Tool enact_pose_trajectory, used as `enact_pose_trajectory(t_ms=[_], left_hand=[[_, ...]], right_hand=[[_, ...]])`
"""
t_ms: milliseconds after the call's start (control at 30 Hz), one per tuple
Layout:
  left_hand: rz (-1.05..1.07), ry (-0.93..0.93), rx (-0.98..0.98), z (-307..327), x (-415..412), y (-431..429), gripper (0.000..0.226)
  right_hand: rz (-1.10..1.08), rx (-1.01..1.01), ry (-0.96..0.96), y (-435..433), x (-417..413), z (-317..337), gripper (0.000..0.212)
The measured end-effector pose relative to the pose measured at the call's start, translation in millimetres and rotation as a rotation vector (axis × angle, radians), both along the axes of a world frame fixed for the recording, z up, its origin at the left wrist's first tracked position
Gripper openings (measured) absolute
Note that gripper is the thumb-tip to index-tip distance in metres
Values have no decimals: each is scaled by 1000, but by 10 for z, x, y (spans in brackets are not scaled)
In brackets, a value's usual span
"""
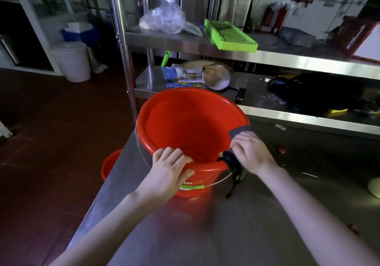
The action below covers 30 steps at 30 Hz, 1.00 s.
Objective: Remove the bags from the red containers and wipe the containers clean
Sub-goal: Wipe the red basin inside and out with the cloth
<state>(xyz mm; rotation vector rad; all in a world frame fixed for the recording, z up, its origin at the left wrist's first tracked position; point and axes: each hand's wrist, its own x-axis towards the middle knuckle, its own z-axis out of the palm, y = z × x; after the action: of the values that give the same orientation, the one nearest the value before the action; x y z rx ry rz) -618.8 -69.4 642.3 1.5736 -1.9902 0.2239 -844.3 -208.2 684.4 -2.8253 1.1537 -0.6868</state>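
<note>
A red bucket point(185, 121) stands on the steel table point(236, 224) near its left edge, with no bag inside. My left hand point(168, 173) grips the bucket's near rim, fingers curled over the inside. My right hand point(250, 152) holds a dark cloth point(238, 131) draped over the right side of the rim, part of it hanging down outside. A second red container point(110, 164) shows partly below the table's left edge, on the floor.
Behind the bucket is a steel shelf rack point(267, 57) with a clear plastic bag point(164, 17), a green slicer point(230, 35), papers and a black bag point(320, 92). A white lidded bin point(72, 61) stands on the red floor at left. Small red scraps lie on the table.
</note>
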Motion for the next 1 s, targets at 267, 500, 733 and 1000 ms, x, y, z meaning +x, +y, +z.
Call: enact_pose_trajectory(t_ms=[267, 500, 733, 1000], left_hand=[[83, -5, 63, 109, -66, -98, 31], [-100, -55, 192, 460, 492, -35, 37], [-25, -174, 261, 340, 852, -77, 43], [35, -61, 135, 119, 605, 5, 41]], right_hand=[[-250, -126, -168, 495, 528, -277, 34], [-73, -140, -188, 405, 343, -247, 33], [-101, 57, -42, -368, -102, -67, 39], [-368, -176, -168, 891, 954, -295, 35]])
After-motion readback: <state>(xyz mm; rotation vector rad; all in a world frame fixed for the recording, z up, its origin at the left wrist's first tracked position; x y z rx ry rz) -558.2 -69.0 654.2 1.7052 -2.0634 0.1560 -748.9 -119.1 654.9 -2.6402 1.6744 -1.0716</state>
